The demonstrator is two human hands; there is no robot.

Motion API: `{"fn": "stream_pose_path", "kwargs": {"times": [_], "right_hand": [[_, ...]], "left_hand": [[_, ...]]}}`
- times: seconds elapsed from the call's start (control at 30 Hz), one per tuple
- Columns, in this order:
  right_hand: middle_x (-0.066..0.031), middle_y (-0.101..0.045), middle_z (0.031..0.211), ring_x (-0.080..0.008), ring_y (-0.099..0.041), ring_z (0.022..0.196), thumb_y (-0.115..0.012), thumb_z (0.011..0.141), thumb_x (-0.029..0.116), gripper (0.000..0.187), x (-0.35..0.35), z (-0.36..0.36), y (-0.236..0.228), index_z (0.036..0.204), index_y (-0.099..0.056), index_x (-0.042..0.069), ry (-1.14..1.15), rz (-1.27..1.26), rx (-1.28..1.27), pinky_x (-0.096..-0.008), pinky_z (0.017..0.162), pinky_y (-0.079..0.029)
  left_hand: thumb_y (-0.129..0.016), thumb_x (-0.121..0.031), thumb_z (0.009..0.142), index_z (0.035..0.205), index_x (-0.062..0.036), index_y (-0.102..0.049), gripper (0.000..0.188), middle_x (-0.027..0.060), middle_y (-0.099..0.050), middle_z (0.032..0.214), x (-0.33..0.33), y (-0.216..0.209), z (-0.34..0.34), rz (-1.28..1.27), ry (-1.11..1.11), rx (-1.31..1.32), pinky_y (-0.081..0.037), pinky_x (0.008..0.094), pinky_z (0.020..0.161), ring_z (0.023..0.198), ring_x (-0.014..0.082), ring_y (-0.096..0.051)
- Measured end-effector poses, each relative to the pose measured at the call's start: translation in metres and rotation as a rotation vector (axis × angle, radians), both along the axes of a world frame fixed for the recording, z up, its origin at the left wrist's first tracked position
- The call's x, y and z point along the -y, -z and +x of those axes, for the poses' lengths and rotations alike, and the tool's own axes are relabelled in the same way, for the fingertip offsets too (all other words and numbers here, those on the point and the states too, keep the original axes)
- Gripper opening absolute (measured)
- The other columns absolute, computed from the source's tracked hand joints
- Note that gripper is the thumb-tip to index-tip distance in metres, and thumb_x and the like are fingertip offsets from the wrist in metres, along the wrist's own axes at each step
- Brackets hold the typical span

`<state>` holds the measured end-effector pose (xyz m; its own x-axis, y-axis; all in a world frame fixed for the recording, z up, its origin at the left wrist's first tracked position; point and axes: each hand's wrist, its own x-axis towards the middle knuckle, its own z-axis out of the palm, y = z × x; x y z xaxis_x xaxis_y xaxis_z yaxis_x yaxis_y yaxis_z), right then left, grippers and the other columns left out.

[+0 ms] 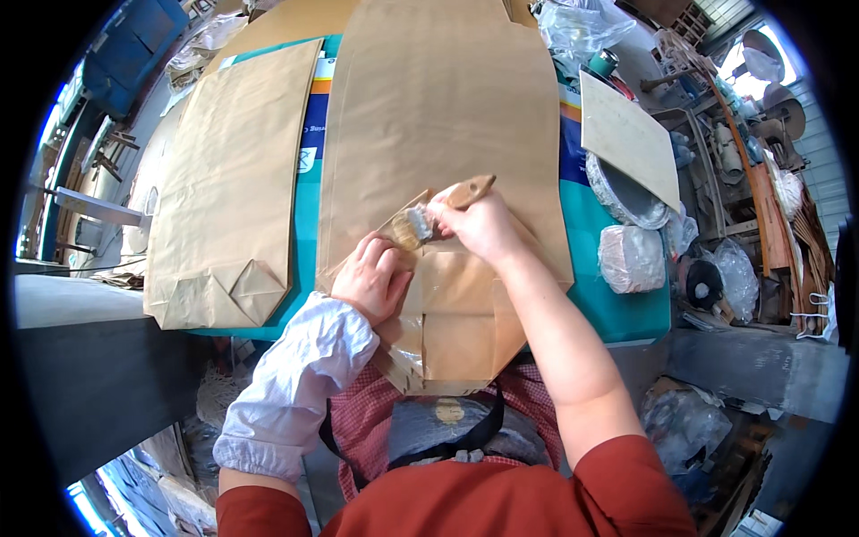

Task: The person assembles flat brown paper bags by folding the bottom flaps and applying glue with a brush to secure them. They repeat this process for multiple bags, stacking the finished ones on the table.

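Observation:
A large brown paper bag (447, 98) lies flat in front of me, its folded bottom end toward my body. In my right hand (479, 224) is a paintbrush with a wooden handle (472, 191), gripped near its metal band. The pale bristles (409, 229) point left, over a folded edge of the bag; whether they touch the paper I cannot tell. My left hand (371, 273), fingers bent, presses on the bag just left of and below the bristles. Shiny wet-looking patches (412, 336) show on the bag's folded bottom.
Another stack of brown paper bags (237, 179) lies left on the teal table cover (306, 228). At the right are a pale flat board (629, 139) over a round basin (617, 192) and a plastic-wrapped block (632, 259). Clutter and plastic bags crowd the far right.

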<state>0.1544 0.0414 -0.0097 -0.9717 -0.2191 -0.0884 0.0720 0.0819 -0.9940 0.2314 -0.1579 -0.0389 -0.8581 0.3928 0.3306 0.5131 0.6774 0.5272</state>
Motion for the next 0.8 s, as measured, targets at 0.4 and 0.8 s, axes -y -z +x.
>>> {"fn": "stream_pose_path", "kwargs": {"times": [0.4, 0.8], "right_hand": [[-0.0125, -0.064, 0.094, -0.0247, -0.066, 0.084, -0.072, 0.079, 0.001, 0.03, -0.143, 0.089, -0.069, 0.109, -0.067, 0.003, 0.072, 0.702, -0.65, -0.0324, 0.072, -0.053], [-0.0085, -0.066, 0.092, -0.0297, -0.06, 0.093, -0.072, 0.076, 0.012, 0.021, -0.214, 0.102, -0.056, 0.095, -0.07, 0.002, -0.062, 0.906, -0.471, -0.0401, 0.083, -0.048]], "left_hand": [[-0.069, -0.008, 0.071, 0.089, -0.0039, -0.061, 0.02, 0.0152, -0.06, 0.102, -0.007, -0.007, 0.0, 0.041, -0.022, -0.02, -0.047, 0.0417, 0.09, 0.106, 0.0363, -0.055], [-0.062, -0.009, 0.08, 0.107, -0.0042, -0.055, 0.028, 0.0161, -0.056, 0.103, 0.002, -0.028, -0.03, -0.109, -0.044, 0.277, -0.046, 0.0421, 0.089, 0.103, 0.0353, -0.054]]}}
